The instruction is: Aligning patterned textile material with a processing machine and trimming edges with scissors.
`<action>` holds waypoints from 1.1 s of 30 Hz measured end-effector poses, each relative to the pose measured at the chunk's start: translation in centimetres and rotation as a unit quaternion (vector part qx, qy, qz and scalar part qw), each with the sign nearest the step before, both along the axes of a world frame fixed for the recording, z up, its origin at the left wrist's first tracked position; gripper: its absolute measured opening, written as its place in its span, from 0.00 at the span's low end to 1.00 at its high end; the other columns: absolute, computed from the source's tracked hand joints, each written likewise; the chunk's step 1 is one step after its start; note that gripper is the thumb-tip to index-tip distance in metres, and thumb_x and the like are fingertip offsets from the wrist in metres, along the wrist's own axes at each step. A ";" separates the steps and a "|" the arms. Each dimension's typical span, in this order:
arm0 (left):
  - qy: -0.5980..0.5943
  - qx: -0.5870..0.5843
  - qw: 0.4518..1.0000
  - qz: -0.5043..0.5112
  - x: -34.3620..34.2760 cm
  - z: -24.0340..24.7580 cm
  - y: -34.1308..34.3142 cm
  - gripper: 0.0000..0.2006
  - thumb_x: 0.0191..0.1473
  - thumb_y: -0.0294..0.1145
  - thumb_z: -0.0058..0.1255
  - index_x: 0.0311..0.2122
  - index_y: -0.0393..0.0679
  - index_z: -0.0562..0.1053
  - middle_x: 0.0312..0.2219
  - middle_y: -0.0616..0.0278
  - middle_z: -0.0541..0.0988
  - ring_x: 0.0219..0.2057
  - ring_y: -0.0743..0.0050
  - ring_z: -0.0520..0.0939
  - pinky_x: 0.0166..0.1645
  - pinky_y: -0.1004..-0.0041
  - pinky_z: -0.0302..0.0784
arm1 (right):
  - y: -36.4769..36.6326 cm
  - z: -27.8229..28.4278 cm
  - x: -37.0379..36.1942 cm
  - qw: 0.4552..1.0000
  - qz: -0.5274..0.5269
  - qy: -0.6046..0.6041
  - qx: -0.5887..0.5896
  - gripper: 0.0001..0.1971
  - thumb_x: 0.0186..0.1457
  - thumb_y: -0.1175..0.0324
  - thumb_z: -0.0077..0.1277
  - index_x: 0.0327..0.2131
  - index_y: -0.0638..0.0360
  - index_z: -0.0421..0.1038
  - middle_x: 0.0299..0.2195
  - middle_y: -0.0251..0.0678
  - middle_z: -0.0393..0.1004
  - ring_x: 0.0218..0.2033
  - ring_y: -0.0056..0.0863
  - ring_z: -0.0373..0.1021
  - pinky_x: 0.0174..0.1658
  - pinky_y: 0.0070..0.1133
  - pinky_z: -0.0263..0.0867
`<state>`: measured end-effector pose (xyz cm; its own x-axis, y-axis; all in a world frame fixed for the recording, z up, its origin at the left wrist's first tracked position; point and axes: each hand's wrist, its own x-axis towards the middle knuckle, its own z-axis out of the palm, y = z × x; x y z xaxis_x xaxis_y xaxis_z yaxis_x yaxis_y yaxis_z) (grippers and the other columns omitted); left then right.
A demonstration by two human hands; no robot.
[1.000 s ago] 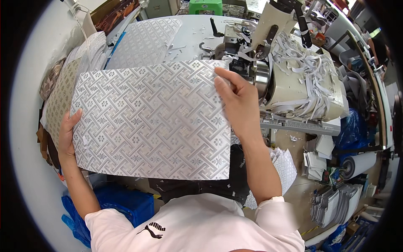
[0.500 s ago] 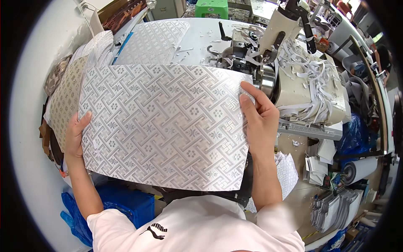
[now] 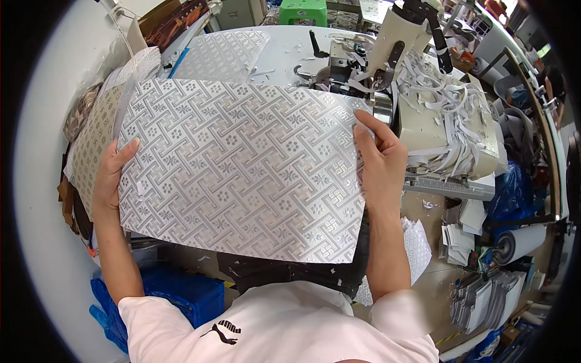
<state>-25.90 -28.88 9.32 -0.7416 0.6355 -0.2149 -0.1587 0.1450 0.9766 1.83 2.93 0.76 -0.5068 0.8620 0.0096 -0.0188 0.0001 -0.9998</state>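
Note:
A large silvery-white patterned sheet [image 3: 242,172] is stretched between my two hands in front of my body, covering part of the work table behind it. My left hand [image 3: 114,172] grips its left edge, thumb on the face and fingers behind. At the right edge, near the upper corner, my right hand [image 3: 382,160] pinches it between thumb and fingers. Just beyond that corner stands a machine with a steel roller [image 3: 382,109] and a cream column [image 3: 393,39]; the sheet's corner partly overlaps the roller.
White offcut strips [image 3: 451,115] heap over the machine's right side. Another patterned sheet pile [image 3: 221,54] lies on the table [image 3: 281,51]. Beige patterned sheets [image 3: 97,136] stand at left. Blue bags [image 3: 181,293] sit low left; stacked sheets [image 3: 484,302] lie on the floor right.
The sheet has risen slightly and shifted right, with both hands moving along with it. Its lower edge shows more of the dark area beneath. Both hands keep their hold.

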 end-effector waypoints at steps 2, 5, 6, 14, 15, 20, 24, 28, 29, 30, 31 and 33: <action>0.000 0.005 1.000 -0.002 0.1 -0.3 0.2 0.24 0.59 0.32 0.57 0.57 0.29 0.68 0.47 0.51 0.80 0.38 0.73 0.85 0.43 0.75 0.83 | 0.1 0.5 0.6 0.999 -0.001 -0.034 0.003 0.15 0.63 0.71 0.55 0.51 0.66 0.76 0.28 0.23 0.74 0.26 0.07 0.60 0.28 0.10 0.52; 0.005 -0.027 0.999 -0.024 0.3 -1.5 0.3 0.24 0.58 0.32 0.59 0.56 0.30 0.69 0.48 0.53 0.80 0.40 0.73 0.84 0.46 0.74 0.80 | 1.8 0.3 2.8 1.000 -0.013 -0.003 -0.001 0.14 0.63 0.72 0.54 0.51 0.65 0.76 0.29 0.24 0.75 0.26 0.07 0.62 0.28 0.09 0.54; 0.004 -0.027 0.999 -0.022 0.8 -2.1 0.7 0.24 0.58 0.32 0.59 0.56 0.30 0.69 0.48 0.53 0.80 0.40 0.73 0.84 0.46 0.74 0.80 | 2.6 0.1 3.7 1.000 -0.019 0.011 -0.001 0.14 0.63 0.72 0.53 0.51 0.65 0.76 0.29 0.25 0.76 0.27 0.07 0.64 0.29 0.09 0.56; -0.031 -0.020 0.986 -0.161 7.1 -4.2 8.2 0.23 0.57 0.34 0.61 0.54 0.33 0.71 0.46 0.57 0.81 0.45 0.74 0.81 0.52 0.73 0.74 | 10.5 0.4 12.9 0.997 -0.026 -0.038 0.064 0.13 0.64 0.71 0.54 0.50 0.64 0.75 0.31 0.28 0.78 0.28 0.09 0.67 0.31 0.10 0.59; -0.031 -0.019 0.986 -0.160 7.7 -4.5 9.1 0.23 0.57 0.34 0.61 0.54 0.33 0.71 0.46 0.57 0.81 0.45 0.74 0.81 0.52 0.73 0.74 | 11.5 0.5 14.0 0.995 -0.027 -0.056 0.084 0.13 0.64 0.71 0.54 0.50 0.64 0.75 0.31 0.28 0.78 0.28 0.09 0.67 0.31 0.10 0.60; -0.110 -0.022 0.959 -0.259 9.9 -7.2 12.7 0.20 0.59 0.38 0.60 0.50 0.35 0.74 0.43 0.59 0.81 0.41 0.76 0.81 0.49 0.73 0.75 | 16.1 1.7 19.3 0.983 -0.046 -0.115 0.136 0.12 0.64 0.69 0.55 0.48 0.62 0.76 0.31 0.27 0.77 0.29 0.09 0.66 0.33 0.11 0.60; -0.100 0.033 0.951 -0.292 13.3 -7.4 16.7 0.19 0.59 0.38 0.60 0.49 0.35 0.75 0.42 0.59 0.82 0.40 0.77 0.81 0.48 0.73 0.75 | 19.2 2.7 23.4 0.976 -0.069 -0.155 0.138 0.11 0.64 0.68 0.56 0.47 0.59 0.76 0.30 0.24 0.76 0.29 0.09 0.64 0.34 0.11 0.59; -0.145 0.069 0.926 -0.340 15.9 -8.6 20.3 0.20 0.59 0.38 0.59 0.51 0.35 0.75 0.42 0.61 0.82 0.42 0.77 0.80 0.49 0.74 0.74 | 22.0 4.6 27.6 0.954 -0.122 -0.195 0.193 0.10 0.63 0.68 0.57 0.45 0.60 0.77 0.25 0.19 0.69 0.26 0.07 0.56 0.31 0.09 0.51; -0.155 0.076 0.919 -0.355 16.5 -8.6 21.2 0.20 0.60 0.37 0.58 0.52 0.34 0.75 0.42 0.61 0.82 0.42 0.77 0.80 0.49 0.74 0.74 | 23.2 5.2 29.5 0.948 -0.131 -0.212 0.197 0.11 0.63 0.67 0.57 0.46 0.60 0.76 0.27 0.21 0.72 0.27 0.07 0.59 0.32 0.10 0.54; -0.158 0.078 0.918 -0.357 17.1 -8.8 22.2 0.20 0.60 0.37 0.58 0.52 0.34 0.75 0.42 0.61 0.82 0.42 0.77 0.80 0.49 0.74 0.74 | 24.2 5.7 31.4 0.942 -0.140 -0.230 0.201 0.11 0.63 0.67 0.57 0.47 0.60 0.76 0.29 0.23 0.74 0.29 0.08 0.62 0.34 0.11 0.56; -0.156 0.084 0.910 -0.374 17.5 -9.3 23.1 0.19 0.60 0.36 0.57 0.52 0.34 0.75 0.42 0.62 0.82 0.43 0.77 0.80 0.49 0.73 0.74 | 24.3 6.4 31.6 0.937 -0.144 -0.245 0.205 0.12 0.63 0.67 0.57 0.48 0.60 0.76 0.32 0.25 0.76 0.31 0.09 0.65 0.35 0.12 0.59; -0.152 0.094 0.896 -0.407 18.2 -10.1 24.4 0.19 0.61 0.35 0.56 0.52 0.34 0.74 0.43 0.63 0.81 0.43 0.76 0.80 0.49 0.73 0.74 | 22.7 7.0 31.0 0.886 -0.206 -0.297 0.290 0.14 0.63 0.67 0.57 0.49 0.61 0.75 0.36 0.29 0.77 0.35 0.13 0.68 0.39 0.14 0.62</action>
